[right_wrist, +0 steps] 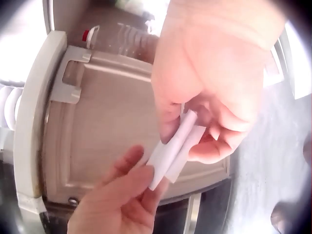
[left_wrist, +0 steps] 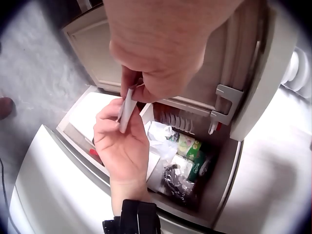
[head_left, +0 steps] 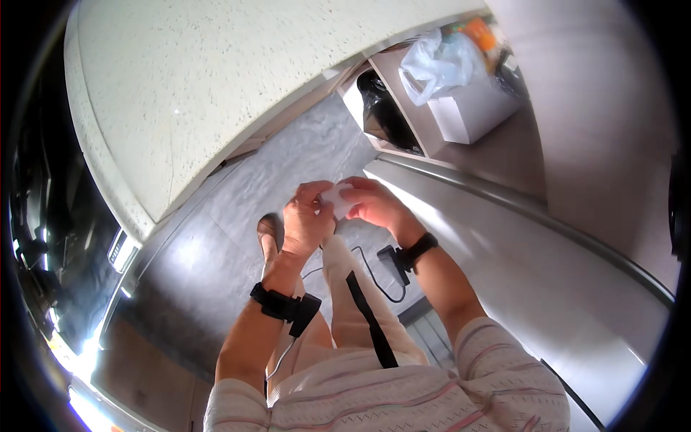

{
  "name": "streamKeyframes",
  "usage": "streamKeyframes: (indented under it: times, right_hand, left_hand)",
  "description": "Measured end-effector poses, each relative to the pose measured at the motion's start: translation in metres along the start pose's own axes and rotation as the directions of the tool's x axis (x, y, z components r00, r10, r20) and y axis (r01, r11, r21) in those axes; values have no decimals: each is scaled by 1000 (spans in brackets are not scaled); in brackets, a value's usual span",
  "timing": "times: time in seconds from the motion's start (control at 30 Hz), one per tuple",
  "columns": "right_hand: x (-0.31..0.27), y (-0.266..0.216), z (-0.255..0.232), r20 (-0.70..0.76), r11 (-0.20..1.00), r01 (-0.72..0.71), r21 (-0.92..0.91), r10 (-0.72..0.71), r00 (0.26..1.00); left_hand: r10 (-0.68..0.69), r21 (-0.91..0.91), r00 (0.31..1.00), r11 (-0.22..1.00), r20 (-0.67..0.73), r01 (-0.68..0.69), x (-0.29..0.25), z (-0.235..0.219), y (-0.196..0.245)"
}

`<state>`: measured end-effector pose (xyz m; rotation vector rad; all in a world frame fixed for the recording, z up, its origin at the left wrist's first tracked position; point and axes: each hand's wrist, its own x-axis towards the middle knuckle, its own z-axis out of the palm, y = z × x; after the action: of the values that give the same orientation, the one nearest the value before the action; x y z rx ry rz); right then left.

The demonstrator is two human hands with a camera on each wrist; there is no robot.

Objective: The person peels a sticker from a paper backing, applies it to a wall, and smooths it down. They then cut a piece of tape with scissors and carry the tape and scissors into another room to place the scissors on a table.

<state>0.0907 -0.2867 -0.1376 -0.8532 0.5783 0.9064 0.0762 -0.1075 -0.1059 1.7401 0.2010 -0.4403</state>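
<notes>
Two bare hands meet at one small folded white sheet, apparently paper [right_wrist: 168, 155], held in the air above the grey marbled floor [head_left: 302, 144]. The left hand [head_left: 308, 219] pinches one end between thumb and fingers; the right hand [head_left: 374, 201] grasps the opposite end, its fingers curled about the edge. As the right wrist view shows, the sheet lies slanted between them, its folds forming two narrow panels side by side. Close by stands an open drawer with a grey metallic rim [head_left: 489, 189], containing a crumpled translucent plastic bag [head_left: 446, 68] and a white rectangular box [head_left: 471, 119]. The pale speckled counter [head_left: 216, 79] lies well apart from both hands, offering the sheet no support.

Principal hazards, by judgement: should either pinch slacken, the light sheet could swing loose from the other; should both slacken, it could flutter to the floor or slip among the drawer's contents, where white on white would make it hard to find. Opposed pulling could tear or crease it along a fold, if it is indeed paper. The fingers also cover part of its edges, so a layer might be caught and bent unnoticed.
</notes>
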Motion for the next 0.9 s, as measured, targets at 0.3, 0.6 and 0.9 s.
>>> streamKeyframes:
  times: [0.3, 0.6, 0.9]
  right_hand:
    - [89, -28, -140, -556, 775, 518, 363, -266, 788]
    - [136, -48, -170, -733, 766, 609, 207, -291, 615]
    - [127, -36, -181, -402, 855, 500, -137, -509, 761]
  left_hand:
    - [-2, 92, 1000, 996, -23, 4, -29, -17, -33]
    - [-310, 45, 951, 950, 9, 310, -82, -48, -71]
    - [-230, 111, 971, 966, -63, 236, -97, -67, -50]
